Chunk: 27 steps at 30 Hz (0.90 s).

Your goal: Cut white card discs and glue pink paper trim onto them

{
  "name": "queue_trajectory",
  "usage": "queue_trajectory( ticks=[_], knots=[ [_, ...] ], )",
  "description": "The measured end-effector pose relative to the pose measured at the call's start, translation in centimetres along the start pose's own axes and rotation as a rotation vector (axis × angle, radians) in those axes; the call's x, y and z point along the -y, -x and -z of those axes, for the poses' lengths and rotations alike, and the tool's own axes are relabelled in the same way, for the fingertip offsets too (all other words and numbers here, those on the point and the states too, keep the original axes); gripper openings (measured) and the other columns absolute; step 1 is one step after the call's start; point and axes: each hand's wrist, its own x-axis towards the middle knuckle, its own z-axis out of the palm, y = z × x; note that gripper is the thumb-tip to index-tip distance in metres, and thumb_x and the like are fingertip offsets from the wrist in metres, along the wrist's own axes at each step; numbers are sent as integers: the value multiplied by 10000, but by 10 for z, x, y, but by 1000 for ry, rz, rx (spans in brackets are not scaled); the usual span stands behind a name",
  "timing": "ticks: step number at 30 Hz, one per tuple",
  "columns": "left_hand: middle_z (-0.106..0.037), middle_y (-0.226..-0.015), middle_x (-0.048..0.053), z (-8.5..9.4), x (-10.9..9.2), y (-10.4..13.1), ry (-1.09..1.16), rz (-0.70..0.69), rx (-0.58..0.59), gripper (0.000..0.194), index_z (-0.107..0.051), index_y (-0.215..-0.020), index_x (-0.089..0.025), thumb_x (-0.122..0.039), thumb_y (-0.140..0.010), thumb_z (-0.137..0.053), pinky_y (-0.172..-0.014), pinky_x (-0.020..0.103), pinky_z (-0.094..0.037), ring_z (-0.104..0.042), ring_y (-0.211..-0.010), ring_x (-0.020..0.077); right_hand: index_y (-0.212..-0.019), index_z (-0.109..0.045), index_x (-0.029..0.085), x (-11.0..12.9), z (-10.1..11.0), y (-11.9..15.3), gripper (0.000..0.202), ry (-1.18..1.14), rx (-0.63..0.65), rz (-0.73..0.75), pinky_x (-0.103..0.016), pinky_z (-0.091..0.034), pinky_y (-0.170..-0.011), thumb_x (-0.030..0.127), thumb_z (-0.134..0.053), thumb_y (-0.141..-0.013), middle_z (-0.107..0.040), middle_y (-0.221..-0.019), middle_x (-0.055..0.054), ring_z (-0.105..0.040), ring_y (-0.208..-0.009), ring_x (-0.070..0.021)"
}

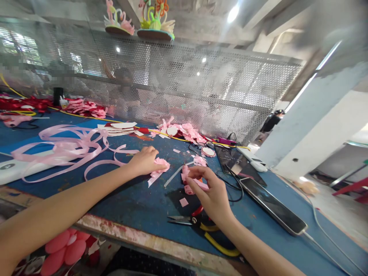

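Note:
My left hand (146, 161) is closed on a gathered pink ribbon ruffle (162, 165), whose loose tail hangs toward the table front. My right hand (211, 188) has its fingers curled round what looks like a small pink glue gun (188, 179), partly hidden by the hand. A pale glue stick (174, 176) lies between the two hands. Just in front of the right hand, scissors (194, 220) with red and yellow handles lie with blades slightly apart. A small pink ribbon square (183, 202) rests nearby. Long loops of pink ribbon (66, 143) spread left of my left hand.
A phone (273, 205) with a white cable lies at right, beside black cords (240, 191). White card pieces (119, 129) and pink ruffles (186, 130) lie farther back. A perforated metal screen (178, 84) stands behind the blue table (129, 207).

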Motion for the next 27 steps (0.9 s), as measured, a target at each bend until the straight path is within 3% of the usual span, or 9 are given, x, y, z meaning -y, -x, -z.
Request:
queue_trajectory(
  ticks=[4, 10, 13, 16, 19, 23, 27],
  knots=[
    [-595, -1056, 155, -9, 1, 1, -48, 40, 101, 545, -603, -920, -145, -604, -629, -579, -875, 365, -385, -511, -1066, 329, -886, -628, 199, -3, 2, -2, 117, -23, -21, 2, -280, -471, -667, 277, -583, -812, -654, -816, -36, -585, -708, -151],
    [-622, -918, 72, 0, -5, 0, 170, 114, 70, 627, -485, -1033, -168, -433, -521, -731, -681, 321, -435, -599, -813, 258, -794, -606, 199, -7, 3, -5, 52, -170, -42, 22, -265, -482, -680, 210, -564, -822, -630, -851, -38, -588, -764, -145],
    [-634, -894, 54, 0, -8, 1, 449, 116, 13, 647, -473, -1065, -168, -335, -516, -773, -674, 305, -446, -605, -779, 222, -810, -619, 204, -9, 3, -5, 49, -210, -40, 33, -253, -496, -671, 186, -573, -815, -636, -873, -41, -600, -792, -148],
    [-641, -947, 68, -1, -15, 2, 890, 158, 17, 584, -523, -1042, -146, -251, -533, -787, -698, 269, -465, -613, -808, 179, -813, -639, 206, -11, 5, -5, 72, -159, -20, 76, -243, -497, -645, 159, -585, -806, -655, -819, -30, -610, -726, -135],
    [-657, -893, 63, -2, -24, 4, 1273, 288, 99, 448, -576, -969, -128, -184, -571, -774, -635, 219, -473, -627, -728, 132, -802, -662, 204, -11, 3, -5, 104, -57, 86, 253, -263, -496, -664, 154, -573, -820, -672, -772, -34, -613, -719, -141],
    [-668, -835, 67, 1, -32, 6, 1581, 379, 168, 310, -589, -925, -125, -116, -645, -724, -539, 177, -473, -665, -717, 149, -840, -686, 216, -2, -3, -2, 183, 146, 366, 529, -355, -478, -766, 148, -516, -847, -689, -821, -47, -597, -803, -176],
    [-667, -841, 77, 5, -34, 6, 1642, 437, 175, 279, -562, -927, -132, -88, -683, -689, -536, 211, -516, -691, -742, 204, -950, -674, 233, 5, 1, -2, 334, 182, 612, 532, -389, -446, -859, 38, -483, -759, -684, -938, -35, -580, -921, -193]
  ],
)
